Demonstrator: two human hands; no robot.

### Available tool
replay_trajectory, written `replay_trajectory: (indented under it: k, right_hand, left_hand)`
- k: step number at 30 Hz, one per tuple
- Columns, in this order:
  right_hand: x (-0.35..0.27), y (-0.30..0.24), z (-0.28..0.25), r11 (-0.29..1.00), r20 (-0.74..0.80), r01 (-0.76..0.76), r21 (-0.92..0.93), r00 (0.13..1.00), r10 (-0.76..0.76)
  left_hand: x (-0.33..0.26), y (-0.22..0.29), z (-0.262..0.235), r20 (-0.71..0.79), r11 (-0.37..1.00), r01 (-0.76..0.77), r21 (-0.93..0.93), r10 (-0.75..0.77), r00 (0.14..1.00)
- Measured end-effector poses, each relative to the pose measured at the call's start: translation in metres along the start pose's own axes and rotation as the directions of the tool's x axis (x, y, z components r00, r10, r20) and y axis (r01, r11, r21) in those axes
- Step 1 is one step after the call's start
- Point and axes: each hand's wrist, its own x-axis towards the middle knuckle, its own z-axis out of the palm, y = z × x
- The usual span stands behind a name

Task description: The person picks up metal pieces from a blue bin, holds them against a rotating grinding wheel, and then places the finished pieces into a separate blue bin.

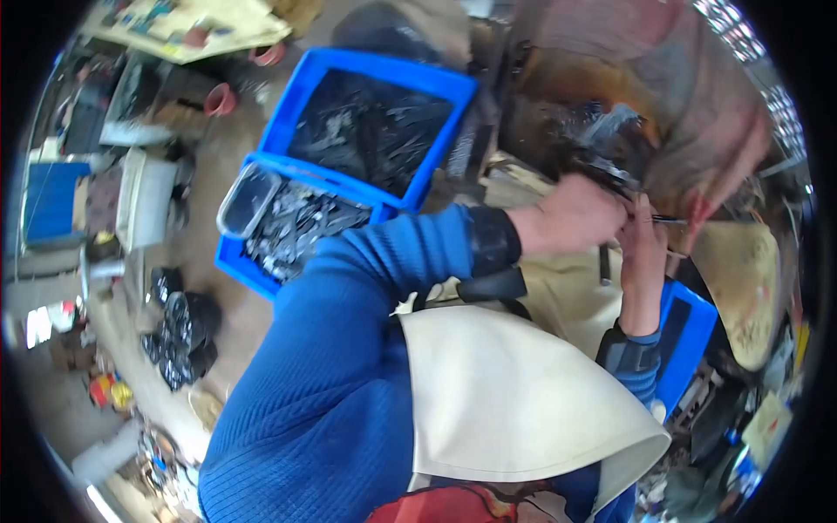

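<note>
My left hand reaches in from the left, fingers curled closed around a thin dark strip that looks like metal. Close beside it, my right hand comes up from below, its fingers pressed together on the same strip. One slim end sticks out to the right of the fingers; the exact kind of piece cannot be made out. Both hands are at the near edge of a brown-stained machine housing. Inside it, just beyond my fingers, is a wet, shiny, blurred patch.
To the left stand a blue crate of dark flat pieces and a nearer blue crate of shiny grey strips, with a clear plastic tub on its corner. Another blue crate is by my right forearm. Black bags lie on the floor.
</note>
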Motion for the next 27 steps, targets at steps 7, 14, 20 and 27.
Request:
replay_trajectory:
  k: [7, 14, 20, 27]
  right_hand:
    - [-0.021, 0.026, 0.005, 0.996, -0.138, 0.086, 0.035, 0.987, -0.080]
    - [-0.024, 0.058, 0.011, 0.969, -0.219, 0.196, -0.148, 0.949, -0.226]
    - [-0.029, 0.061, 0.020, 0.934, -0.185, 0.266, -0.239, 0.932, -0.313]
    - [-0.028, 0.061, 0.028, 0.911, -0.229, 0.291, -0.293, 0.903, -0.362]
  left_hand:
    - [-0.123, -0.121, 0.001, -0.435, 0.975, 0.137, 0.177, -0.047, 0.899]
    - [-0.260, -0.272, 0.000, -0.336, 0.568, 0.823, 0.001, -0.775, 0.535]
    - [-0.219, -0.289, 0.038, -0.220, 0.679, 0.734, 0.000, -0.716, 0.662]
    - [-0.145, -0.331, 0.099, -0.221, 0.730, 0.654, 0.195, -0.617, 0.755]
